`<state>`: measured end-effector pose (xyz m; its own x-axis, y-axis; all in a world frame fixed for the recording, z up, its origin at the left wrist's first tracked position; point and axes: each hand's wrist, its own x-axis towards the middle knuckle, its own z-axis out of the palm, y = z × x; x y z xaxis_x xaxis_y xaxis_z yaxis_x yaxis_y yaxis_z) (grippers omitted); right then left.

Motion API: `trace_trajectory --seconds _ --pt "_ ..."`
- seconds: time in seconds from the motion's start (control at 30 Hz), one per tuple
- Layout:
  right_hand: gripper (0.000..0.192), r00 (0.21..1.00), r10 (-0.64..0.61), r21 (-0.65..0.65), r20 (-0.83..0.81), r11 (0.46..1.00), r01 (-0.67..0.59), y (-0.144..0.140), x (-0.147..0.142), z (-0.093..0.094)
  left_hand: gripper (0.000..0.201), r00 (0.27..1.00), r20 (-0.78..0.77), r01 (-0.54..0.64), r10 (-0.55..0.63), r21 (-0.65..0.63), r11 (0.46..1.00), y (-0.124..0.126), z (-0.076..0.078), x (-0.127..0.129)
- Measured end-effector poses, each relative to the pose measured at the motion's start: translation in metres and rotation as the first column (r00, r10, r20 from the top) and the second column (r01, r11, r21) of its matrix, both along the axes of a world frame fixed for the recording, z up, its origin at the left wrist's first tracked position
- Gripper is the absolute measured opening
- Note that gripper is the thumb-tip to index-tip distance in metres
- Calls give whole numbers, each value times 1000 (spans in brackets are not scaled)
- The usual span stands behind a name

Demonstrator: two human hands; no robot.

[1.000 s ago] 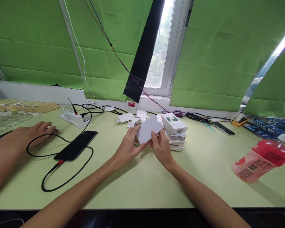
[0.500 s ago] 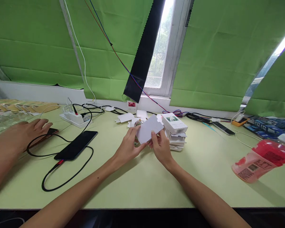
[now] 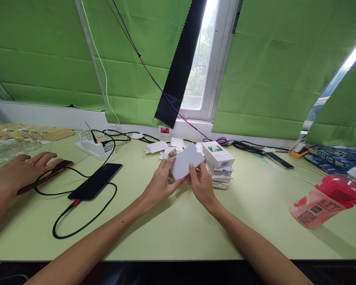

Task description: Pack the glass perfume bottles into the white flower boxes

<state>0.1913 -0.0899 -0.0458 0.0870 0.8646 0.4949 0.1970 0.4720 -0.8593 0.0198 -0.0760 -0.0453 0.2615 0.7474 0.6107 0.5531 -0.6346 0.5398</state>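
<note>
Both my hands hold a flat white cardboard box (image 3: 185, 161), tilted above the table (image 3: 166, 225). My left hand (image 3: 160, 180) is closed on its left edge and lower corner. At the right edge, my right hand (image 3: 202, 184) grips it with the thumb on top and the fingers partly hidden beneath. Just to the right stands a stack of small white boxes (image 3: 221, 174), the top box (image 3: 218, 154) bearing a green picture and a barcode. Behind the held box lie a shiny, clear-wrapped item (image 3: 174, 152), mostly hidden, and loose white cartons (image 3: 157, 147).
Another person's hand (image 3: 29, 168) rests over a dark phone at the left. A black phone (image 3: 96, 182) on a looped cable lies nearer me, by a white power strip (image 3: 90, 148). A pink-red bottle (image 3: 326, 200) stands at the right; cables (image 3: 246, 147) run along the back.
The other person's hand at the left has shifted slightly left and down, showing more of the phone under it. My hands and the white box stay in place.
</note>
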Motion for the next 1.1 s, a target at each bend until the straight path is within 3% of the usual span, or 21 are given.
trace_trajectory --seconds 1.1 --pt "29 1000 -4 23 10 1000 3 2 0 -2 63 1000 -12 7 -7 2 1000 0 2 0"
